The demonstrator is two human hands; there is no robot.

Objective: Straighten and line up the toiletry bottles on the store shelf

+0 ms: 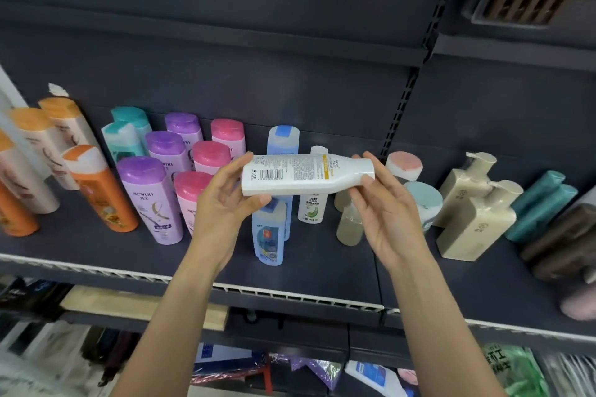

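White plastic identifies the held item: a white bottle [308, 173] lies horizontal in the air above the dark shelf [322, 271], its back label and barcode facing the camera. Its base end sits in the left hand [222, 203], with the thumb under the lower edge and the fingers [240, 159] curled behind the upper edge. Its neck end sits in the right hand [383, 206], pinched between thumb and fingertips. Both hands are partly closed around the bottle and neither is flat open. Directly behind and below the held bottle stand two blue bottles [269, 235], one in front of the other, and a small white-and-green bottle [311, 208] just to their right. Left of these stand rows of pink-capped bottles [211, 155], purple-capped bottles [151, 200] and orange bottles [100, 187]. To the right stand beige pump bottles [474, 213] and leaning teal bottles [541, 206], well apart from the hands.
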